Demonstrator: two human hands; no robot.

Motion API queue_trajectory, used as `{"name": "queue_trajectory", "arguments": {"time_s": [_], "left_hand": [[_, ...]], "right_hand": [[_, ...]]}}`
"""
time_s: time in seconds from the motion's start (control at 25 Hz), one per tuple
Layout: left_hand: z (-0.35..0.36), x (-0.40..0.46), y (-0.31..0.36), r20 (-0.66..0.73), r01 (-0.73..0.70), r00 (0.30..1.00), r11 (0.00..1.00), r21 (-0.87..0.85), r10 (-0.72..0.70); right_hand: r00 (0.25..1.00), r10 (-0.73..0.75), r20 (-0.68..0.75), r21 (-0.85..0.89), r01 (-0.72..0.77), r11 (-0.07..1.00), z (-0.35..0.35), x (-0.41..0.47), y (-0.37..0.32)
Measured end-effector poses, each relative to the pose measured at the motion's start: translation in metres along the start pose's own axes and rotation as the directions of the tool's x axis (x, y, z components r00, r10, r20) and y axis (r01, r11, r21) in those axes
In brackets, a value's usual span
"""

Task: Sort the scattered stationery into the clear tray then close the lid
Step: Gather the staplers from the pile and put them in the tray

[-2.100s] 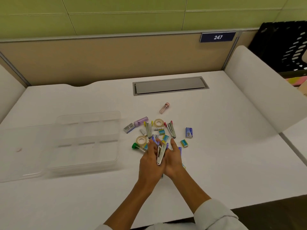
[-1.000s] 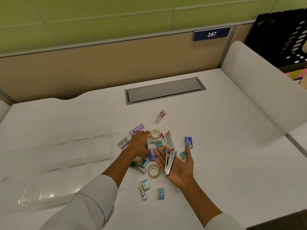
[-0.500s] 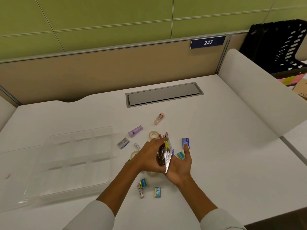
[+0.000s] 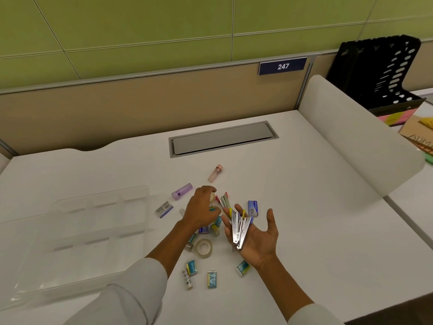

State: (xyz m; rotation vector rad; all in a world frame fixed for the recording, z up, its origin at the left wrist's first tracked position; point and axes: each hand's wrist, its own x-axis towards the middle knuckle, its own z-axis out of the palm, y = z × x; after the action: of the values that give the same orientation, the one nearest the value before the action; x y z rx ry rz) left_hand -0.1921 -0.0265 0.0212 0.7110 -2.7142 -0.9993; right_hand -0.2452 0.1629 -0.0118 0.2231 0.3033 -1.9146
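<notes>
My right hand (image 4: 257,238) lies palm up above the desk with several small metal staplers (image 4: 239,231) resting across it. My left hand (image 4: 202,211) hovers palm down over the pile, fingers spread, just left of one more stapler (image 4: 225,201) on the desk. Around them lie a tape roll (image 4: 204,247), a blue staple box (image 4: 253,208), small erasers (image 4: 212,279), a purple case (image 4: 182,191) and a pink tube (image 4: 216,173). The clear tray (image 4: 98,221) sits at the left with its lid (image 4: 14,266) open flat beside it.
A grey cable hatch (image 4: 222,138) is set into the desk behind the pile. A white divider (image 4: 358,141) rises along the right side, with a black file rack (image 4: 386,76) beyond it. A wooden partition closes off the back.
My left hand, which was laying a stapler into the right palm half a second ago, has drawn back over the pile. The right hand has opened flatter, holding more staplers than a second ago.
</notes>
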Motion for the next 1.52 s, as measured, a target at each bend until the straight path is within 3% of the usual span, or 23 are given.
{"name": "queue_trajectory", "arguments": {"time_s": [0.24,0.4,0.6,0.76,0.96,1.32,1.52], "left_hand": [[0.033,0.025,0.018,0.207,-0.102,0.978,0.946,0.308,0.038],[0.043,0.031,0.018,0.229,-0.099,0.973,0.928,0.358,0.016],[0.038,0.029,0.012,0.221,-0.070,0.975,0.968,0.240,0.016],[0.019,0.023,0.009,0.074,-0.034,0.997,0.996,0.083,0.027],[-0.015,-0.012,0.020,0.098,-0.161,0.980,0.979,-0.125,0.174],[-0.014,-0.068,0.032,0.217,-0.289,0.931,0.956,-0.058,0.294],[-0.038,-0.085,0.003,0.048,-0.277,0.959,0.959,-0.057,0.280]], "right_hand": [[0.999,-0.033,0.009,0.018,0.032,0.999,-0.012,-0.002,-0.024],[0.998,-0.055,0.013,0.027,0.055,0.998,-0.018,-0.001,-0.030],[0.997,-0.072,-0.024,0.006,0.072,0.997,-0.019,-0.002,-0.026],[0.996,-0.086,-0.024,-0.010,0.086,0.996,-0.016,-0.003,-0.025],[0.995,-0.060,-0.084,-0.045,0.056,0.997,-0.005,-0.003,-0.014],[0.975,-0.100,-0.197,-0.294,0.039,0.955,0.033,0.007,0.038],[0.983,-0.069,-0.168,-0.369,0.002,0.929,0.037,0.019,0.059]]}}
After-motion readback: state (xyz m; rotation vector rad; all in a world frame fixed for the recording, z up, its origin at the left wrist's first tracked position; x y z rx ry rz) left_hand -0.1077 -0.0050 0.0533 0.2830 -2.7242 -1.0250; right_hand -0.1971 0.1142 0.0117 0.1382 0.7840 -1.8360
